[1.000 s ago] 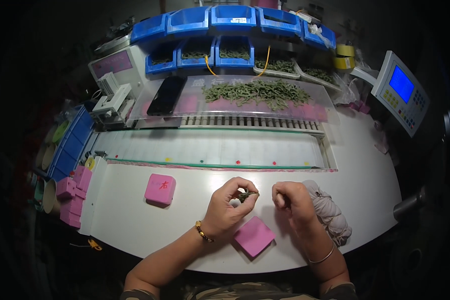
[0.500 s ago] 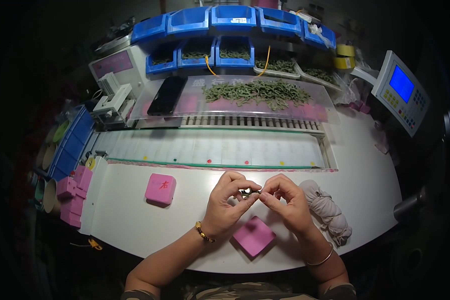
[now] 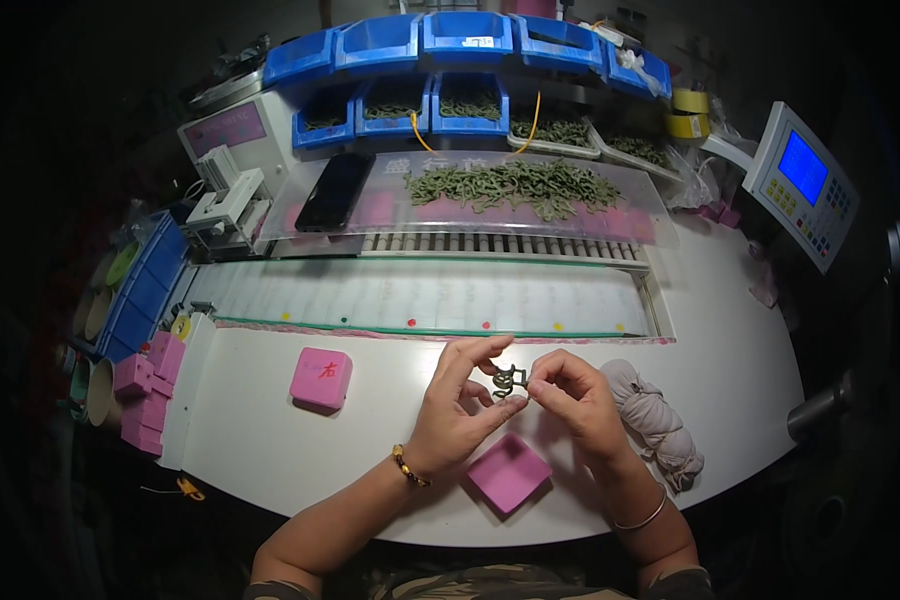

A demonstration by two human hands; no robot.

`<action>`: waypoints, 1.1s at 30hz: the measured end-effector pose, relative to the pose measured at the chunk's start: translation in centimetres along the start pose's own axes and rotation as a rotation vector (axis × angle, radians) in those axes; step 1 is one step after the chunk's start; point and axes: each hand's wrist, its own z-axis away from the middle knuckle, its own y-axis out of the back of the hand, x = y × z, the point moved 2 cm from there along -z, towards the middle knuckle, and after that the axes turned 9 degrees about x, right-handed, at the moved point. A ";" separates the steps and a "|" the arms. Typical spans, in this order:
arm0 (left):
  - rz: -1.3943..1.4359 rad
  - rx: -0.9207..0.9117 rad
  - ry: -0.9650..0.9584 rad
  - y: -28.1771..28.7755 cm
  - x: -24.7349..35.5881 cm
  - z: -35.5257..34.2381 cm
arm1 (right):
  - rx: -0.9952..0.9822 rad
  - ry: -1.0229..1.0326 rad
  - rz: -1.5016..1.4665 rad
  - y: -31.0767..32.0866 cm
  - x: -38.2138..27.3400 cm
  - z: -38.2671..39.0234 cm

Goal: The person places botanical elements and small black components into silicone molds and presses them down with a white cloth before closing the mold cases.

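A small dark green openwork piece point(image 3: 510, 380) with looped, figure-like outlines is between my hands over the white table. My right hand point(image 3: 576, 400) pinches its right end between thumb and forefinger. My left hand point(image 3: 457, 400) has its fingers spread around the piece, the forefinger raised and the thumb close under it; whether the thumb touches it I cannot tell. Below the hands lies a pink square block point(image 3: 510, 475). Another pink block point(image 3: 321, 379) with a red mark is to the left. A bundled light grey cloth point(image 3: 653, 425) lies by my right wrist.
Beyond my hands runs a white belt point(image 3: 420, 296) with coloured dots. Above it, a clear shelf point(image 3: 385, 205) bears a heap of green pieces point(image 3: 515, 187) and a black phone point(image 3: 337, 192). Blue bins point(image 3: 467, 35) stand behind. A control panel point(image 3: 802, 185) is on the right.
My left fingers have spread from a pinch, and the green piece now shows more fully, face up, in my right hand. The belt's dots have shifted slightly left.
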 end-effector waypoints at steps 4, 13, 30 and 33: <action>0.084 -0.085 0.184 -0.1 -0.5 0.0 | 0.061 0.072 0.085 0.1 0.2 -0.2; 0.434 -0.125 0.482 0.0 -0.1 0.1 | 0.143 0.239 0.281 -0.2 -0.4 -0.1; 0.502 -0.002 0.447 0.0 -0.3 0.4 | 0.029 0.210 0.424 -0.8 0.3 0.1; 0.416 0.025 0.414 0.0 -0.3 0.5 | 0.063 0.217 0.449 -1.1 0.1 0.1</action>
